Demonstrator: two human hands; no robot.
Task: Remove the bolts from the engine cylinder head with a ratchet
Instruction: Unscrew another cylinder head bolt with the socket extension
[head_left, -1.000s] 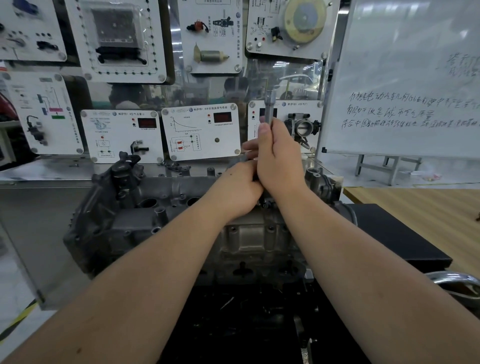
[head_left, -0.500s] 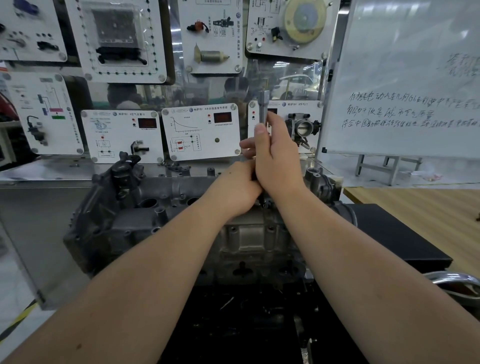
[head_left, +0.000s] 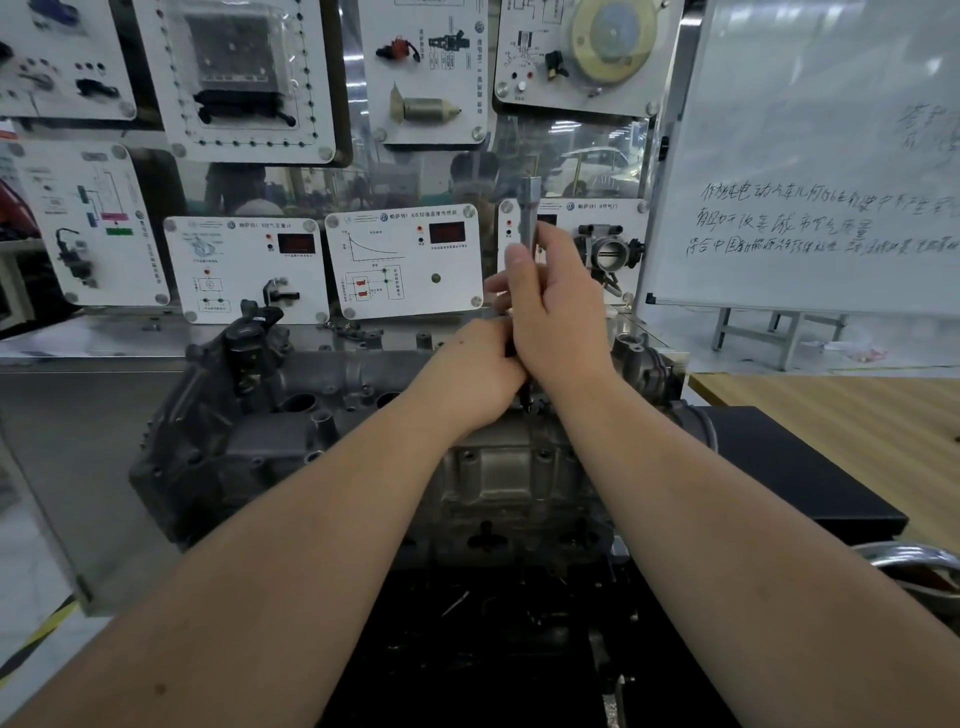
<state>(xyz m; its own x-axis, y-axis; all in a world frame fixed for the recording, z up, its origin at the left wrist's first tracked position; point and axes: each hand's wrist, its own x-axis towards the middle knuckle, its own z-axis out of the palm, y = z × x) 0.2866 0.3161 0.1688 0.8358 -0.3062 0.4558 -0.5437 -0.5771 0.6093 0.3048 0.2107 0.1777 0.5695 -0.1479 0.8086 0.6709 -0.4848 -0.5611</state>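
A grey engine cylinder head (head_left: 322, 431) lies across the middle of the bench. A long metal ratchet tool (head_left: 529, 208) stands upright above its right part, with the silver upper end sticking out over my fingers. My right hand (head_left: 558, 312) grips the shaft high up, thumb along it. My left hand (head_left: 467, 374) is curled round the lower part of the tool just above the head. A dark tip (head_left: 525, 400) shows below both hands, at the head's top surface. The bolt under it is hidden.
White training panels (head_left: 405, 260) with gauges and parts line the wall behind the head. A whiteboard (head_left: 810, 156) stands at the right, above a wooden table (head_left: 857, 415). A black block (head_left: 789, 467) sits right of the head, and a chrome ring (head_left: 914, 558) lies at the right edge.
The upright tool has risen and shifted slightly left, so more of its silver top shows above my right hand. My right hand's fingers have loosened and moved up the shaft. My left hand stays put.
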